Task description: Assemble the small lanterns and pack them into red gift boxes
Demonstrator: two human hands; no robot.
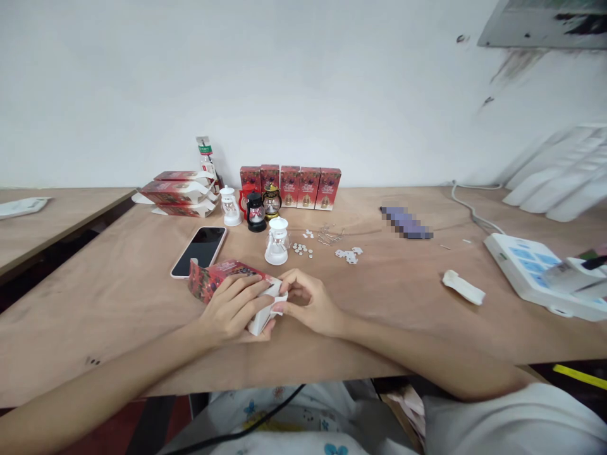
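A red printed cardboard box [232,270] lies tilted above the table's near part, its white end towards the right. My left hand [236,308] is closed around the box, fingers across its top and the thumb side below. At the white end, my right hand [308,302] pinches a flap [279,306] between thumb and fingers. The box's far end, on the left, has a raised flap. Just beyond my hands stands a white miniature lantern [277,241]. A phone [199,251] lies beside the box on the left.
Several upright red boxes [309,187] line the wall behind small lanterns [256,212]. Flattened boxes [177,193] are stacked at left. Button cells [302,249], metal hooks [331,235] and white pieces [349,254] lie mid-table. A power strip [545,272] sits at right.
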